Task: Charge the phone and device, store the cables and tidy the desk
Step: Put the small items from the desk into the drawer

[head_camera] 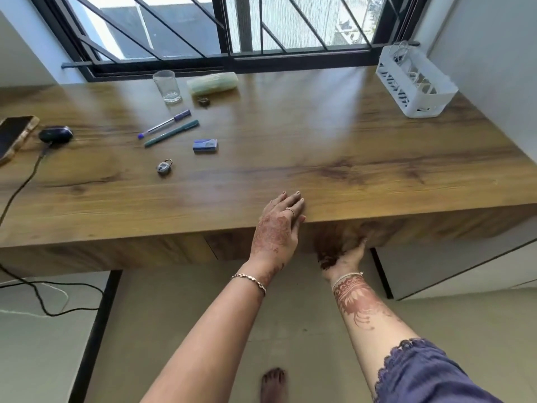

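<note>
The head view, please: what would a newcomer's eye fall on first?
The left hand lies flat on the near edge of the wooden desk, while the right hand reaches beneath it. A white basket holding cables stands far right; a phone lies at far left.

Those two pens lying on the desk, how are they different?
The purple pen has a see-through barrel with purple ends; the green pen is solid dark green. The purple pen lies nearer the window, the green pen nearer the front edge. Both lie flat on the desk, slanted alike.
</note>
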`<state>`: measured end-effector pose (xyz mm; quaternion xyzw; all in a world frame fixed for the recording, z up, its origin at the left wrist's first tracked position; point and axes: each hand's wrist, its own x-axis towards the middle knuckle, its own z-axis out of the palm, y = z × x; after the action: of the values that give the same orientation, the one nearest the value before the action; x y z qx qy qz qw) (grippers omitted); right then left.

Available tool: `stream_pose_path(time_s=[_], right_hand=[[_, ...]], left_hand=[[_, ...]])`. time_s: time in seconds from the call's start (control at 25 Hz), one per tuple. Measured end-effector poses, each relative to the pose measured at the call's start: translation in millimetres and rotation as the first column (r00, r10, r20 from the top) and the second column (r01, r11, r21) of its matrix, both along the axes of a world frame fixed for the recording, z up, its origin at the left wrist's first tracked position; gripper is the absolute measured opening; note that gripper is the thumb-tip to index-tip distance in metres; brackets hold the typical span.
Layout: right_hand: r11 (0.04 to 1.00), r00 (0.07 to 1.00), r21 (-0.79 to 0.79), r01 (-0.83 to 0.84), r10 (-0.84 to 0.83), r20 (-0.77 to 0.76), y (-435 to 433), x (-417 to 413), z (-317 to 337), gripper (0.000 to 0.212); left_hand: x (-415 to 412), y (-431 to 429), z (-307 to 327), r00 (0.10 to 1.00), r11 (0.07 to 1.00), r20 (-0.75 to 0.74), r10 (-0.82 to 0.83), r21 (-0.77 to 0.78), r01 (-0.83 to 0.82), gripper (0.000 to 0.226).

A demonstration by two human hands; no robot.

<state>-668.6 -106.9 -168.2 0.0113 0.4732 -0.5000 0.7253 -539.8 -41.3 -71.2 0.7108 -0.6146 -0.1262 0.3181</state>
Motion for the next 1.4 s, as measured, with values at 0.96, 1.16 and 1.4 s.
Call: stream_pose_path(time_s=[0.96,1.16,1.4], right_hand=[[0.985,0.768,-0.016,0.17,-0.143,-0.624,122,-62,50,0.085],[0.98,0.253,-0.135,-0.148,-0.095,-0.963,131,-77,79,0.096],[0.753,-0.445,0.154,-0.64,-0.199,-0.873,147,-76,87,0.039]], left_hand=[[-38,88,8,0.997,0.96,-0.069,0.03,0.279,-0.01,0.05],[-42,103,11,0.994,0.89,-0.071,0.078,0.454,-0.037,0.022],[-54,126,10,0.996,0.853,-0.052,0.07,0.522,-0.033,0.018]])
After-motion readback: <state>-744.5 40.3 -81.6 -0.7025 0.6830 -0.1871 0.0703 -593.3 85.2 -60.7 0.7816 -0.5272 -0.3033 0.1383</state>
